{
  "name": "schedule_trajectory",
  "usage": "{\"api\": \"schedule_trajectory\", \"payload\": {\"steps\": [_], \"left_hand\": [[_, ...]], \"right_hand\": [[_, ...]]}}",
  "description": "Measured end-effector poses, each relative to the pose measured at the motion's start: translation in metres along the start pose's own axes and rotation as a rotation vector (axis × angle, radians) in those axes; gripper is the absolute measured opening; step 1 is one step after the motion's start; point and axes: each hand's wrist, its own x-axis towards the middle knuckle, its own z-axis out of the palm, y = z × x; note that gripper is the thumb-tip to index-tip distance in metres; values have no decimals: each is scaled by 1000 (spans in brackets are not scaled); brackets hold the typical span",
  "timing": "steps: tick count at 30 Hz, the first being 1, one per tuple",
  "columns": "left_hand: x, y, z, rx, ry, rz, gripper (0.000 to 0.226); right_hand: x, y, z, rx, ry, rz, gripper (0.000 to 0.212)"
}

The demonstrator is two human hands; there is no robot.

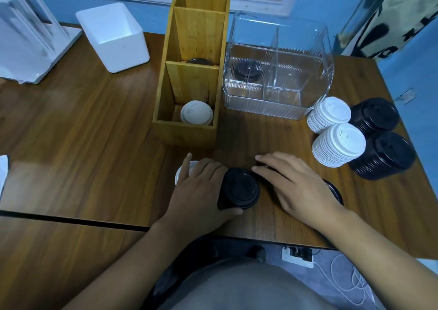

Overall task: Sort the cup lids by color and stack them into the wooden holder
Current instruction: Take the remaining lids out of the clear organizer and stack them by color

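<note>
Now, left hand (201, 191): clamped on a short black stack (239, 190) at the near middle of the table (83, 131). The thumb curls round its near side, the fingers lie along its left side, and the forefinger stretches far-left over a white lid (181, 174).
Right hand (296, 186): palm down just right of the black stack, fingers apart and nearly straight, gripping nothing. It lies over a black lid (335, 192), whose rim shows at the hand's right edge.
Black stack: upright on the table, between the two hands, near of the holder.
Holder (189, 134): wooden, with three compartments in a row from near to far. It stands just far of the hands.
Near compartment: white lids (196, 114) inside, tops up.
Middle compartment: a dark lid (200, 61) just shows above the divider.
Far compartment: its floor is hidden.
Clear bin (277, 103): just right of the holder, with dividers inside. A black disc (247, 69) shows through its left part.
White piles (339, 145): two, on the right of the table, near of the bin's right corner.
Black piles (384, 155): two, right of the white piles and against them.
White box (113, 37): far left of the holder, apart from it.
Rack (28, 37): white, at the far-left edge.
</note>
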Motion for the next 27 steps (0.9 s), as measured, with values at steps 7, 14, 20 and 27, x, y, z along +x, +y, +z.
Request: {"api": "schedule_trajectory", "payload": {"steps": [7,14,20,27], "left_hand": [[-9,-4,-2,62,12,-65,85],[-10,-1,-1,50,2,-97,91],[-15,-10,-2,-65,-15,-36,95],[-13,-12,7,-98,77,-32,88]], "right_hand": [[-22,-17,10,136,-14,11,42],[-26,-11,0,316,-23,260,61],[-12,6,-4,226,-192,442,87],[14,-25,-9,332,-58,405,86]]}}
